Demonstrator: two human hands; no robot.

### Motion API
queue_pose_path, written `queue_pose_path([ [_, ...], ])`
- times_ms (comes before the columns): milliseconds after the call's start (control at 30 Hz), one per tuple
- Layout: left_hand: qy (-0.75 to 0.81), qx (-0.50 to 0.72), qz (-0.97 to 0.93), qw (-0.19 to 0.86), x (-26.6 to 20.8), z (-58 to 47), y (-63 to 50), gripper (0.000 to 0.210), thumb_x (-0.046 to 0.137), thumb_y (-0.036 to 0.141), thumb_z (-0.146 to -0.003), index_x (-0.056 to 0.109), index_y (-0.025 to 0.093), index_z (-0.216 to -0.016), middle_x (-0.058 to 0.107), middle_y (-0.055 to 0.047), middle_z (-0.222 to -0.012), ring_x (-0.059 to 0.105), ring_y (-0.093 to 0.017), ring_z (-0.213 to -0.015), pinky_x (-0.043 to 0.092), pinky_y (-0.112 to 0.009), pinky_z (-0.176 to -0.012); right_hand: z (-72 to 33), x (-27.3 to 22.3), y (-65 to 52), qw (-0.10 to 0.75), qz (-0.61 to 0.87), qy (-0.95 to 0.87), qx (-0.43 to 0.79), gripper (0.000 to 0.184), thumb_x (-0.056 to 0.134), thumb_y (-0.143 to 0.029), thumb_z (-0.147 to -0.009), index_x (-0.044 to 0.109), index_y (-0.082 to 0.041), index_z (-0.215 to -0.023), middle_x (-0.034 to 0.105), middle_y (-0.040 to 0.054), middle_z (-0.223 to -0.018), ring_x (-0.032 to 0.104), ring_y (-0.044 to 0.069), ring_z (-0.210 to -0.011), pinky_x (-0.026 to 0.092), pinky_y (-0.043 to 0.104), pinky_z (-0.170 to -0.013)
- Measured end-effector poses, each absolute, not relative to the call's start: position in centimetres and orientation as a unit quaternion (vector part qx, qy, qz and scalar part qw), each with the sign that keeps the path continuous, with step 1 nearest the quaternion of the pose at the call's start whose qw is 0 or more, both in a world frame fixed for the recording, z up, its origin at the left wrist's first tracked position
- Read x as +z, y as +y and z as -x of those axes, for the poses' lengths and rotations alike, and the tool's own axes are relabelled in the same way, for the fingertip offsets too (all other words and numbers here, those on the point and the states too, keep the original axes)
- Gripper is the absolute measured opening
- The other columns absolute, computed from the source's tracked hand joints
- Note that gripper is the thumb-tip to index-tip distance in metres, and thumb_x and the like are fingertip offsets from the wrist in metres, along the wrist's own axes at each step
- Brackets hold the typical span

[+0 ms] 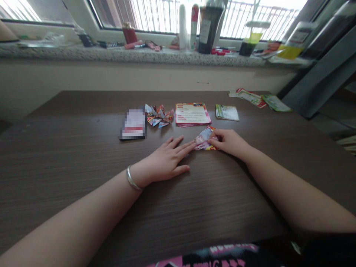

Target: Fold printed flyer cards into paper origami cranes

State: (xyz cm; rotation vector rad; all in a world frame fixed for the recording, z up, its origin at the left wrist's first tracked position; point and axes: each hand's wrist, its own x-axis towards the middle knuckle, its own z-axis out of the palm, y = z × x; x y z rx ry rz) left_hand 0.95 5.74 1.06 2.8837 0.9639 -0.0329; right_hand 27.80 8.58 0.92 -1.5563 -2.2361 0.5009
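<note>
A colourful printed sheet of paper [205,139], folded so that one end comes to a point, lies on the brown table. My left hand [169,157] rests flat with its fingers spread, its fingertips touching the paper's left edge. On the other side my right hand [229,140] pinches the paper's right part between thumb and fingers. Just beyond the paper is a stack of printed cards [192,114]. Several folded paper pieces [160,116] lie to the left of that stack, beside a phone [134,124] with a blurred screen.
A small green and white stack of leaflets [227,112] is right of the cards, with more leaflets [251,98] at the table's far right corner. Bottles, including a dark one [208,29], and cosmetics stand along the stone windowsill [167,56]. A grey curtain-like strip [322,76] slants at right.
</note>
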Motion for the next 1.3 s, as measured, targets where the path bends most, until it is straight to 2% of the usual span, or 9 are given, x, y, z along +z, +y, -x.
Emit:
queue_pose_path([
  [167,0.313,-0.025,-0.948,0.046,1.0,-0.9,5.8,0.071,0.036,0.056,-0.096,0.012,0.025,-0.155,0.017,-0.002,-0.161,0.014,-0.036,-0.147,0.017,-0.052,-0.117,-27.9,1.1,8.7,0.165,0.583,-0.777,0.171,0.020,0.062,-0.039,-0.080,0.065,-0.020,-0.074,0.067,0.0011,-0.073,0.057,0.015,-0.066,0.036,0.026,-0.060],
  [333,0.318,-0.027,-0.947,0.048,1.0,-1.1,5.8,0.069,0.037,0.056,-0.096,0.015,0.027,-0.155,0.014,0.000,-0.162,0.016,-0.038,-0.146,0.018,-0.055,-0.116,-28.0,1.0,8.9,0.136,0.583,-0.786,0.156,0.023,0.061,-0.041,-0.081,0.063,-0.020,-0.072,0.067,0.0015,-0.072,0.056,0.015,-0.064,0.034,0.026,-0.058],
  [533,0.313,-0.018,-0.948,0.047,0.8,-1.0,5.8,0.067,0.036,0.057,-0.096,0.019,0.027,-0.154,0.016,0.002,-0.161,0.016,-0.038,-0.146,0.017,-0.055,-0.116,-28.2,1.1,9.2,0.106,0.581,-0.798,0.117,0.023,0.058,-0.044,-0.084,0.064,-0.022,-0.079,0.069,0.0022,-0.079,0.058,0.017,-0.069,0.032,0.027,-0.058],
  [900,0.301,-0.004,-0.953,0.042,0.9,-1.0,5.7,0.066,0.039,0.053,-0.096,0.020,0.027,-0.154,0.024,-0.002,-0.160,0.020,-0.037,-0.145,0.021,-0.056,-0.114,-29.2,0.9,10.4,0.064,0.577,-0.802,0.139,0.026,0.058,-0.046,-0.084,0.061,-0.022,-0.075,0.066,0.0016,-0.072,0.054,0.016,-0.063,0.031,0.027,-0.055],
  [1067,0.249,0.017,-0.967,0.043,1.0,-1.0,5.6,0.059,0.040,0.045,-0.098,0.026,0.026,-0.152,0.032,-0.004,-0.157,0.026,-0.029,-0.145,0.024,-0.047,-0.115,-29.9,1.3,10.4,0.038,0.566,-0.809,0.157,0.026,0.059,-0.045,-0.084,0.063,-0.021,-0.075,0.066,0.0016,-0.069,0.053,0.015,-0.060,0.031,0.027,-0.054],
  [1300,0.238,0.025,-0.970,0.041,1.0,-1.0,5.5,0.058,0.040,0.046,-0.098,0.030,0.024,-0.151,0.034,-0.003,-0.156,0.027,-0.030,-0.144,0.024,-0.047,-0.115,-30.0,1.5,10.2,0.025,0.564,-0.809,0.162,0.024,0.060,-0.044,-0.084,0.062,-0.021,-0.075,0.066,0.0016,-0.069,0.053,0.015,-0.059,0.031,0.027,-0.054],
])
